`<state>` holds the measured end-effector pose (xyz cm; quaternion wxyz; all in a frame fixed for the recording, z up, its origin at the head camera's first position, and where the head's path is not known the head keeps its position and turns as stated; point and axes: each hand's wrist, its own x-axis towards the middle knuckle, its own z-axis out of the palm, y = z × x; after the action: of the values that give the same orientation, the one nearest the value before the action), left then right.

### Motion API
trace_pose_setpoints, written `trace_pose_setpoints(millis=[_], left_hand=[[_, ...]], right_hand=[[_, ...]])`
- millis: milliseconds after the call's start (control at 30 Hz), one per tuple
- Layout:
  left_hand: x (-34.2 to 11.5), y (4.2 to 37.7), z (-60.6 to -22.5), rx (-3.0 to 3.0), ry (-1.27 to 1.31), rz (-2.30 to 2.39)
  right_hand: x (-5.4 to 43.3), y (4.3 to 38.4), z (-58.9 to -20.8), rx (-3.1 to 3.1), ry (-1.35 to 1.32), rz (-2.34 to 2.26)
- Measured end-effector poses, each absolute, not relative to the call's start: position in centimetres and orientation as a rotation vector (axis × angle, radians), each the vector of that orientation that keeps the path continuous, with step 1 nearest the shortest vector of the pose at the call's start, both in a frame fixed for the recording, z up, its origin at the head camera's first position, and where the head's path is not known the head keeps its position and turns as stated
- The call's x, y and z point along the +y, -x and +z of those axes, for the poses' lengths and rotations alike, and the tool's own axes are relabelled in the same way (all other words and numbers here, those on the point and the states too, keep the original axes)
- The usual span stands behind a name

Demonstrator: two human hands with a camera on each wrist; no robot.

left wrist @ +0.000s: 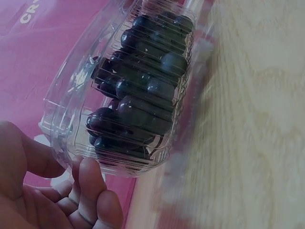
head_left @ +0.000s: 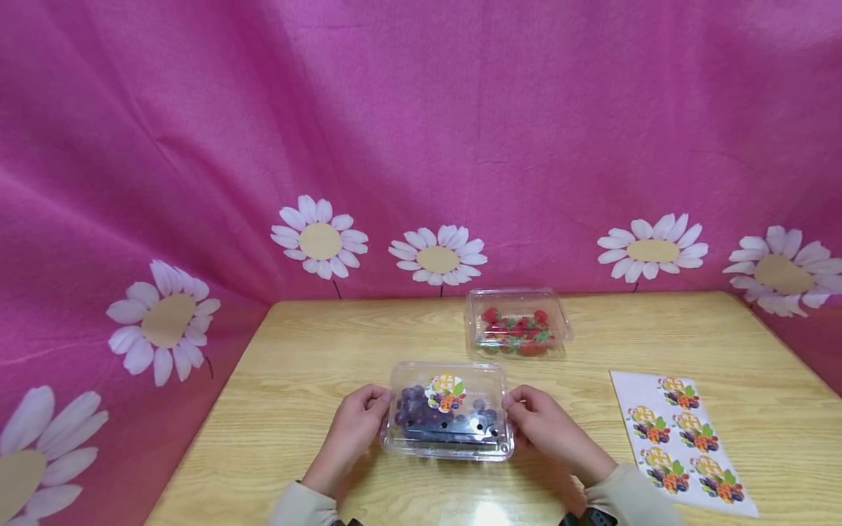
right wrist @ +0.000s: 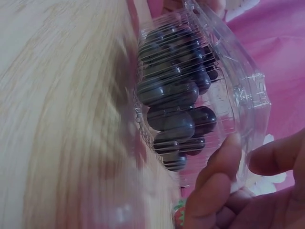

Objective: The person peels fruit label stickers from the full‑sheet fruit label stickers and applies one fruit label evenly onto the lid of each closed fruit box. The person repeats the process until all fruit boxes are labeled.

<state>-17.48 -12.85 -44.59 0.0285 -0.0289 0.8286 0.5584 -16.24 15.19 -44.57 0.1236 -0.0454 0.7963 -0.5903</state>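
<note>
A clear plastic clamshell box [head_left: 421,374] with dark grapes [head_left: 427,424] inside is held between both hands, its lid down. On the lid is a round, colourful fruit sticker [head_left: 445,393]. My left hand [head_left: 358,420] pinches the box's left end at the rim, thumb above and fingers beneath. At the opposite end my right hand [head_left: 542,420] grips the rim the same way. In both wrist views the box's ribbed underside, with grapes [left wrist: 138,90] pressed against it, shows a gap above the table.
Behind it on the wooden table [head_left: 329,336] stands another clear box [head_left: 559,310] holding strawberries [head_left: 520,329]. A white sheet [head_left: 634,387] with several fruit stickers [head_left: 687,421] lies at the right. A pink cloth [head_left: 526,131] with daisies hangs behind the table.
</note>
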Motion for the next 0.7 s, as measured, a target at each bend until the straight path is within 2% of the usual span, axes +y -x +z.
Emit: trace_pose_setpoints(millis=[367, 700], left_hand=[[-14.0, 17.9, -44.2, 2.605, 0.129, 1.729], [-15.4, 18.4, -43.4, 2.539, 0.2, 1.789]], right_hand=[[12.7, 16.3, -43.2, 2.305, -0.023, -1.765], [11.1, 17.0, -42.8, 2.33, -0.02, -1.771]])
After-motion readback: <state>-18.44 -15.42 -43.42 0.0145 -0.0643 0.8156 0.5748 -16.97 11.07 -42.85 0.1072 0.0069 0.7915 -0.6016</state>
